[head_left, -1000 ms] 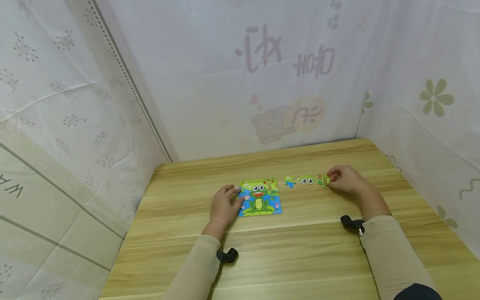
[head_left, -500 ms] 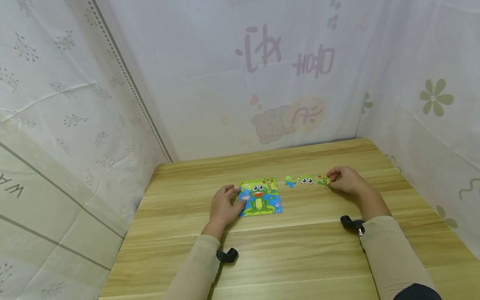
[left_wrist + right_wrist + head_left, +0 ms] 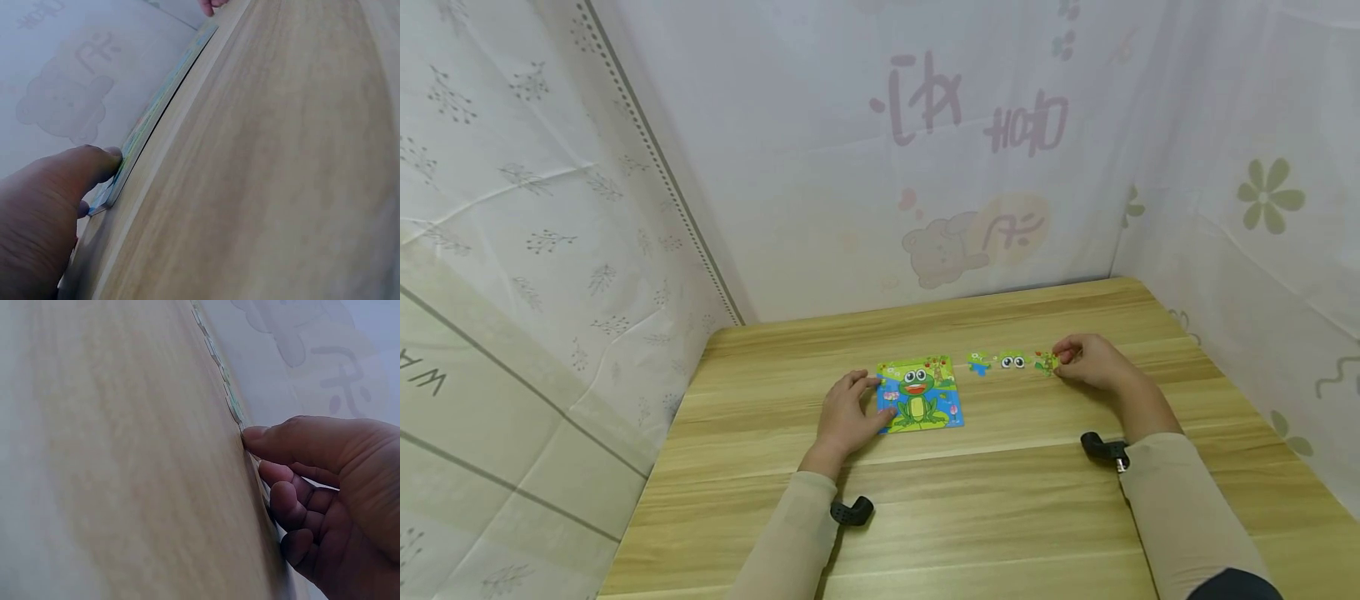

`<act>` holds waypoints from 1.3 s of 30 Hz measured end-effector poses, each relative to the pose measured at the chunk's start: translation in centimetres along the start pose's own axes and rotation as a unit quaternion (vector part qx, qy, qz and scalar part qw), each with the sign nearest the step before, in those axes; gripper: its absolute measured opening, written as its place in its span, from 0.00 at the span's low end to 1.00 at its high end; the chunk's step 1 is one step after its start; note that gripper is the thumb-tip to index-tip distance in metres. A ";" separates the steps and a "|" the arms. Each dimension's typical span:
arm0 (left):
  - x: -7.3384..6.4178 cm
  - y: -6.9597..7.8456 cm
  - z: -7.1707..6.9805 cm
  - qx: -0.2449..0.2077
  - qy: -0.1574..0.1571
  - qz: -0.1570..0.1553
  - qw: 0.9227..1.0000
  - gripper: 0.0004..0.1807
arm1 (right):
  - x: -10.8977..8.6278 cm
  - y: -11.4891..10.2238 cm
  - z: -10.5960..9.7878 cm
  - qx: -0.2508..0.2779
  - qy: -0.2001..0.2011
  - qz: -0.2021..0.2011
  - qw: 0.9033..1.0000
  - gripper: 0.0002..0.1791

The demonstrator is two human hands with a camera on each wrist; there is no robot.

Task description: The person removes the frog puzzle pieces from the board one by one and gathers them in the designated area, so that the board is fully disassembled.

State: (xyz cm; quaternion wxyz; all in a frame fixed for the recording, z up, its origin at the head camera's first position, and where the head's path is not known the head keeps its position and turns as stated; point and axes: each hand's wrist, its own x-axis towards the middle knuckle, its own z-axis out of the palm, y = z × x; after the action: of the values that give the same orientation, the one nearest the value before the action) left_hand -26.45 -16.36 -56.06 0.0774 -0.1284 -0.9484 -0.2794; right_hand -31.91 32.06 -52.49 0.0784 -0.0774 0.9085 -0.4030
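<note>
The tabletop is pale wood with long straight grain. On it lies a thin, flat square puzzle board, glossy, printed with a green frog on blue. The left hand rests at its left edge, fingers loosely bent and touching the rim. To the right, well apart, three small jagged pieces sit in a row: a blue-green piece, an eye piece and an end piece, which the right hand pinches with curled fingers. Thin printed white sheets hang behind.
</note>
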 end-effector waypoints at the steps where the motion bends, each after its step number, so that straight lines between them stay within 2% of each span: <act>1: 0.0 0.0 0.0 0.000 0.000 0.001 1.000 0.35 | 0.0 0.0 0.0 0.000 -0.001 -0.001 1.000 0.21; 13: 0.0 0.1 -0.1 0.009 -0.004 -0.007 1.000 0.36 | -0.3 -0.3 0.0 -0.002 0.005 -0.002 1.000 0.21; 21: 0.0 0.2 -0.1 0.009 -0.002 -0.005 1.000 0.37 | -0.3 -1.9 0.5 0.013 0.010 -0.004 1.000 0.21; 33: 0.0 0.2 -0.2 0.013 0.003 -0.001 1.000 0.37 | 0.8 -5.7 3.6 0.021 -0.013 -0.047 0.999 0.19; 39: 0.0 0.3 -0.1 0.011 0.004 -0.001 1.000 0.36 | 1.2 -6.9 5.2 0.014 -0.027 -0.057 0.998 0.19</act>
State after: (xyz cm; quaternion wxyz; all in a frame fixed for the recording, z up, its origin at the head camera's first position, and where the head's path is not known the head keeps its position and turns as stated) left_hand -26.39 -16.22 -55.79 0.0826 -0.1254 -0.9513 -0.2694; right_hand -31.44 23.52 -50.90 0.0810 -0.1394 0.8943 -0.4173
